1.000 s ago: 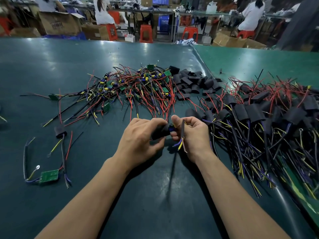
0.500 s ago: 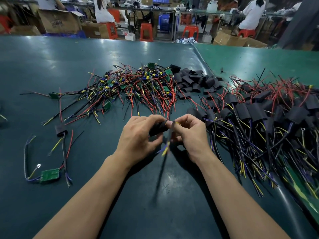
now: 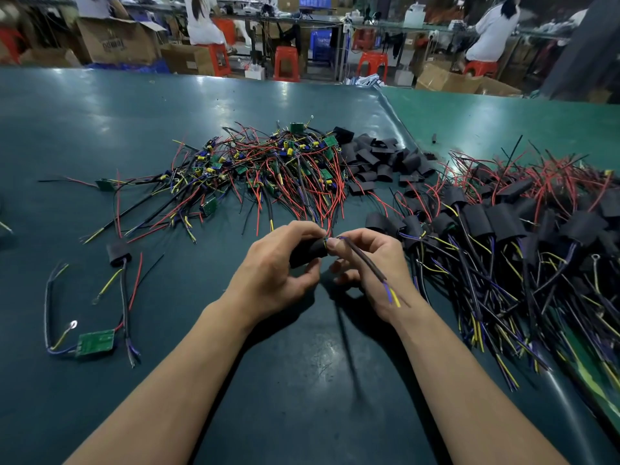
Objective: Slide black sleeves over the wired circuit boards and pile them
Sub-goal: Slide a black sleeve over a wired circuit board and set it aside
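Black sleeve (image 3: 307, 251) lies roughly horizontal above tabletop, gripped in left hand (image 3: 276, 273); wires exit its right end, black lead w/ blue+yellow tips (image 3: 369, 263) crossing right hand (image 3: 372, 266). Bare boards heap (image 3: 268, 169) centre-back, loose sleeves (image 3: 379, 159) beside it, sleeved pile (image 3: 510, 236) at right.

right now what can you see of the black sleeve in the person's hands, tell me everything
The black sleeve is a short, matte tube that looks like soft rubber or heat-shrink. It is held above the green table, lying roughly level. The left hand grips it, covering its left end. At its right end thin coloured wires show at the mouth, where the right hand pinches them. A dark cable runs from there across the right hand, ending in blue and yellow tips. Any board inside is hidden.
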The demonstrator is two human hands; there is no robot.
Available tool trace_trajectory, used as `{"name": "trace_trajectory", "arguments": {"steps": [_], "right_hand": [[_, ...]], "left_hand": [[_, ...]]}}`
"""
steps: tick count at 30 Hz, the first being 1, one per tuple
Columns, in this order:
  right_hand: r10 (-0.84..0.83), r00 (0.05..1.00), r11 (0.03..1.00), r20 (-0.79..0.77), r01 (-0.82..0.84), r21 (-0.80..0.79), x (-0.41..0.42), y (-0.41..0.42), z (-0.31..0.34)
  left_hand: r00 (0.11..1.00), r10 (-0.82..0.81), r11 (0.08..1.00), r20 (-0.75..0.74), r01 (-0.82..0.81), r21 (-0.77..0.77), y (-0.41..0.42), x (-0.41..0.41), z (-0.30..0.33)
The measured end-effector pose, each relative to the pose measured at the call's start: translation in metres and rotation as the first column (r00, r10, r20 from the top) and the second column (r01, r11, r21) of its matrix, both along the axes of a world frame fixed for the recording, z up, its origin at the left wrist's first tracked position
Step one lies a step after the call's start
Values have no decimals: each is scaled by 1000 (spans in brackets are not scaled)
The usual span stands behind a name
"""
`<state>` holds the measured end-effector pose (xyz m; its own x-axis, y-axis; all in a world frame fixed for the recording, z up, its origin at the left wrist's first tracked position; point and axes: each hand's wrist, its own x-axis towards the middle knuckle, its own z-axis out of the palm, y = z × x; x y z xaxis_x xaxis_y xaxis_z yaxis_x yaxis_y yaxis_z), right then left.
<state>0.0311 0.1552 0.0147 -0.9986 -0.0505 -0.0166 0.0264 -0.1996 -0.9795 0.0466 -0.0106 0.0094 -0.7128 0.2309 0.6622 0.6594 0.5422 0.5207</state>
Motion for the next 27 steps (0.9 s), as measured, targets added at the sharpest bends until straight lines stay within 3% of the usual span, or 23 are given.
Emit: {"name": "trace_trajectory", "arguments": {"steps": [6,11,16,20,27], "right_hand": [[27,993,986,-117,-7,166,3,0,-2],[24,996,994,-80,-15,104,2,-2,-1],[54,988,993,-142,-38,114,5,-2,0],[85,984,984,-157,-58,167,8,-5,-2],[110,981,990,-162,-94,103,7,-3,-7]], "left_hand": [[997,-45,999,63,45,1,0,2,-2],[992,-88,995,87,84,45,1,0,-2],[978,-168,979,125,151,137,4,-1,-3],[980,-144,983,138,125,135,1,-5,-5],[981,-148,982,124,131,135,2,-6,-6]]}}
